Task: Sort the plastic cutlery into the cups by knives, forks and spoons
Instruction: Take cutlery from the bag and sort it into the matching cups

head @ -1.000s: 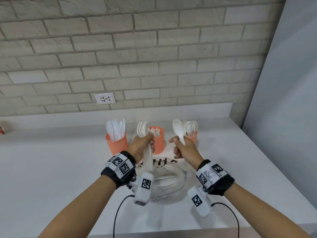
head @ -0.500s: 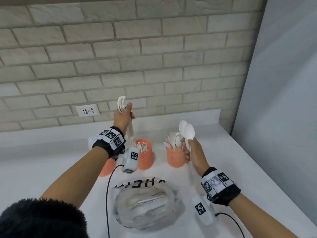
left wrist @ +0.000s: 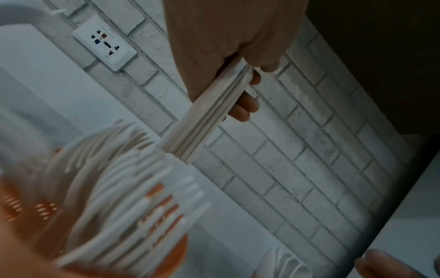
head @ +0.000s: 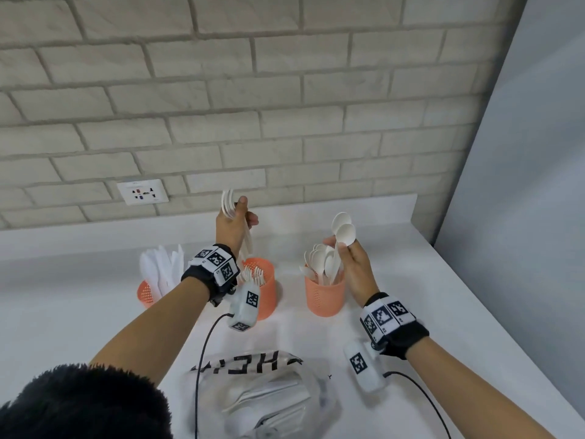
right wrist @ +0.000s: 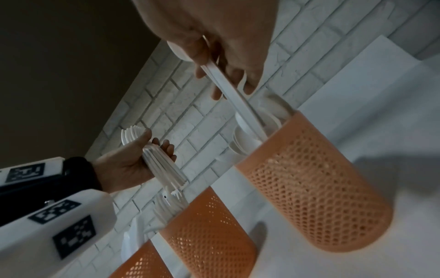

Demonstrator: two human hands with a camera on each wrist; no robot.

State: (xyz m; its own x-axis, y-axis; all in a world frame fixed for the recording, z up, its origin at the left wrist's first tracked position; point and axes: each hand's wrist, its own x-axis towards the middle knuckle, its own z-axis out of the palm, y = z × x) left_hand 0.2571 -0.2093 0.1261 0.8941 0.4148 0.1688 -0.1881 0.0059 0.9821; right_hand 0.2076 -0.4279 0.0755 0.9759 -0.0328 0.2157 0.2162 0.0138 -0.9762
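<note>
Your left hand (head: 235,228) grips a bundle of white plastic forks (head: 228,202) by the handles, thumb up along the necks, tines up; the left wrist view shows the fingers (left wrist: 245,105) curled round the stacked handles (left wrist: 202,120). The handle ends hang just above the middle cup.

Left to right on the white counter (head: 79,312):
- Left orange mesh cup (head: 146,293), holding white knives (head: 161,267), blades up. Partly hidden behind your left forearm.
- Middle orange mesh cup (head: 266,289), holding forks (head: 253,275) tines up. Your wrist camera block (head: 244,307) covers part of its front. From the right wrist view the held bundle (right wrist: 164,167) sits directly above this cup (right wrist: 209,235).
- Right orange mesh cup (head: 324,296), holding spoons (head: 319,261), bowls up.

Your right hand (head: 354,267) pinches two white spoons (head: 343,231) by the handles, bowls up. In the right wrist view the handles (right wrist: 235,99) slant down past the rim into the right cup (right wrist: 314,188), among the spoons already there; whether their tips reach the bottom cannot be told.

Nearer you, a clear plastic bag (head: 262,397) with black lettering lies on the counter, white cutlery visible inside; which kinds cannot be told. A wall socket (head: 142,192) is set in the brick wall (head: 285,90) behind the cups. Dark hair (head: 79,403) fills the lower left of the head view.
</note>
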